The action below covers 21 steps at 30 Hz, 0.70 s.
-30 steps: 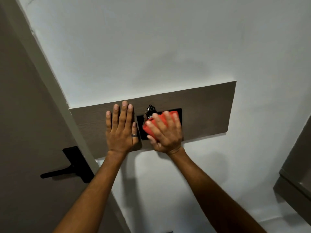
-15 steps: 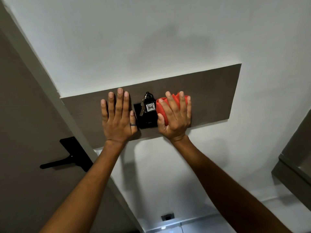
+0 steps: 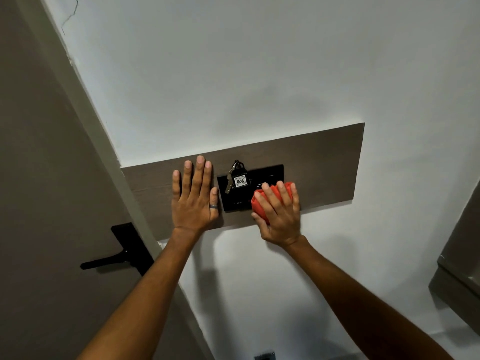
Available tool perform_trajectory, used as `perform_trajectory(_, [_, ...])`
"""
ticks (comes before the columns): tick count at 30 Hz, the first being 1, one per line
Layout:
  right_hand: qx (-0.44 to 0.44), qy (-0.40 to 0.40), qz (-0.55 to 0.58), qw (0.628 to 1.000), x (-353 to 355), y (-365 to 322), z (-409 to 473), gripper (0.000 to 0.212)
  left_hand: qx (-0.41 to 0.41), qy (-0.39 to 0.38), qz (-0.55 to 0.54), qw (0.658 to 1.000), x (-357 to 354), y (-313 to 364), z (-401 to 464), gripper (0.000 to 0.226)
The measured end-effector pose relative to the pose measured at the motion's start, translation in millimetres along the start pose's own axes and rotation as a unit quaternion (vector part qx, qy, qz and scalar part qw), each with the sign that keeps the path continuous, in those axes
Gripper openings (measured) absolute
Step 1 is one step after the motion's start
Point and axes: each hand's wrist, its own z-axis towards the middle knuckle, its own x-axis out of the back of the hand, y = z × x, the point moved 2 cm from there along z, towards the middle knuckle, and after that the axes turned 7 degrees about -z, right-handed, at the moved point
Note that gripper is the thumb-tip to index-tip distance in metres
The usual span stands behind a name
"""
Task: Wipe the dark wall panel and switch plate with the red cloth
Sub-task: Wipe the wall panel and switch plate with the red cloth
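A dark brown wall panel [image 3: 322,165] runs across the white wall. At its middle sits a black switch plate [image 3: 262,174] with a key and a tag marked 406 [image 3: 239,181] hanging from it. My right hand [image 3: 279,214] presses a bunched red cloth [image 3: 259,206] against the plate's lower right corner and the panel's bottom edge. My left hand [image 3: 193,197] lies flat on the panel just left of the plate, fingers spread, a ring on the thumb.
A grey-brown door [image 3: 46,203] with a black lever handle [image 3: 114,259] stands at the left, next to the panel's end. A grey cabinet edge [image 3: 457,268] juts in at the right. A small wall socket [image 3: 265,355] sits low down.
My right hand with the red cloth swept from the plate's middle to its right side, then slid down to the lower right corner. The key tag came into view. The left hand stayed put.
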Motion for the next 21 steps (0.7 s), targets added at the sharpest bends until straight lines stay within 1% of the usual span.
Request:
perform_trajectory(2, [0.028, 0.006, -0.002, 1.000, 0, 7, -6, 0.063, -0.005, 0.003, 0.000, 1.000, -1, 1, 0, 0.064])
perform_trajectory(5, [0.037, 0.015, 0.003, 0.999, -1, 7, -10, 0.066, -0.007, 0.004, 0.002, 1.000, -2, 0, -2, 0.065])
perform_trajectory(8, [0.045, 0.014, 0.014, 0.999, 0, 8, -9, 0.059, -0.006, 0.004, -0.004, 1.000, -2, -1, -1, 0.064])
perform_trajectory(12, [0.108, 0.002, 0.016, 0.994, 4, 10, -8, 0.044, -0.007, 0.009, 0.004, 1.000, -2, 0, 0, 0.065])
perform_trajectory(16, [0.104, 0.004, 0.020, 0.994, 7, 5, -2, 0.044, -0.011, 0.004, 0.013, 1.000, -3, -1, -2, 0.065])
perform_trajectory(19, [0.121, 0.007, 0.011, 0.993, 10, 26, 1, 0.044, -0.013, 0.006, 0.008, 1.000, -2, 0, -2, 0.064])
perform_trajectory(21, [0.073, 0.014, 0.026, 0.997, 16, 34, 6, 0.044, -0.014, 0.008, 0.015, 1.000, -4, -1, -2, 0.064])
